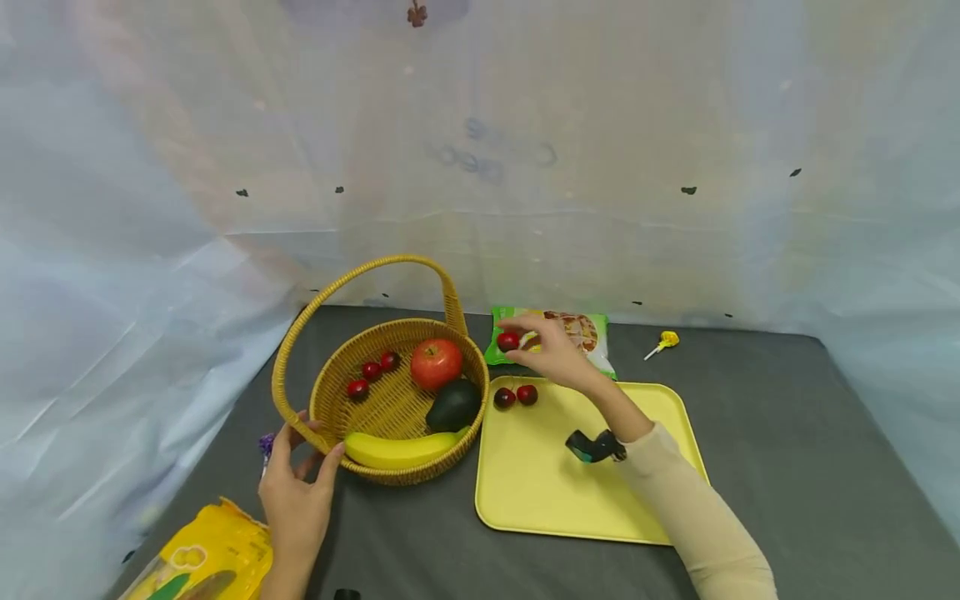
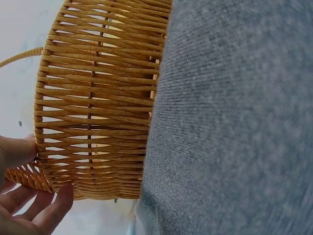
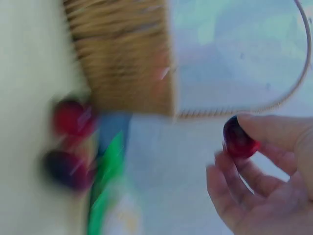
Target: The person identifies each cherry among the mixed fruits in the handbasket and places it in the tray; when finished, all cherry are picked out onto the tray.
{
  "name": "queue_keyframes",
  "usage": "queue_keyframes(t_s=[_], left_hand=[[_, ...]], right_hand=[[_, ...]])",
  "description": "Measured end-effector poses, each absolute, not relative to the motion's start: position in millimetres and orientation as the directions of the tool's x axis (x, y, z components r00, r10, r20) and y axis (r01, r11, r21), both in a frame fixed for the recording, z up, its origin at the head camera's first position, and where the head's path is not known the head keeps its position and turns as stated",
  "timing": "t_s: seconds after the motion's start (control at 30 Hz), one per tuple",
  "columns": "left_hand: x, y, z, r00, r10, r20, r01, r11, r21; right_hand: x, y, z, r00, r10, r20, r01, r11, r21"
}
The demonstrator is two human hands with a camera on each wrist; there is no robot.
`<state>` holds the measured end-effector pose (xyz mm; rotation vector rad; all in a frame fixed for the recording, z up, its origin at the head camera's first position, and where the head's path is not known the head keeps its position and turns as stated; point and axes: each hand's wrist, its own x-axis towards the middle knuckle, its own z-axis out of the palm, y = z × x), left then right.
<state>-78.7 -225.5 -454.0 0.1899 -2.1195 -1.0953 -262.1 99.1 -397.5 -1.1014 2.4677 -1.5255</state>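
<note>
My right hand [image 1: 551,350] pinches a dark red cherry [image 1: 508,341] between thumb and fingertips, above the far left corner of the yellow tray [image 1: 540,492]; the right wrist view shows the cherry [image 3: 239,138] in the fingers [image 3: 230,191]. Two more cherries [image 1: 516,396] lie on the tray's corner. My left hand [image 1: 296,492] holds the near rim of the wicker basket [image 1: 360,333], thumb and fingers against the weave [image 2: 93,112]. In the basket lie a red apple [image 1: 436,363], an avocado [image 1: 453,405], a banana [image 1: 401,450] and three cherries [image 1: 372,372].
A green snack bag [image 1: 592,333] lies behind the tray, a yellow lollipop [image 1: 663,342] to its right. A yellow packet [image 1: 202,562] sits at the near left table edge, and a small purple item [image 1: 266,444] left of the basket. Pale plastic sheeting surrounds the grey table [image 1: 787,467].
</note>
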Motion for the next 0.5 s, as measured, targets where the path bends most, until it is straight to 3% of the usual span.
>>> queue_keyframes(t_s=[0.2,0.5], left_hand=[[-79,-226,-456,-0.717,-0.44,0.54,0.184,0.628,0.756],[-79,-224,-456,-0.721,-0.45,0.527,0.172,0.62,0.765]], right_hand=[[-251,151,-434,-0.846,-0.489,0.211,-0.435,0.405,-0.804],[-241,164,-460,-0.868,-0.479,0.133,-0.391,0.492,-0.778]])
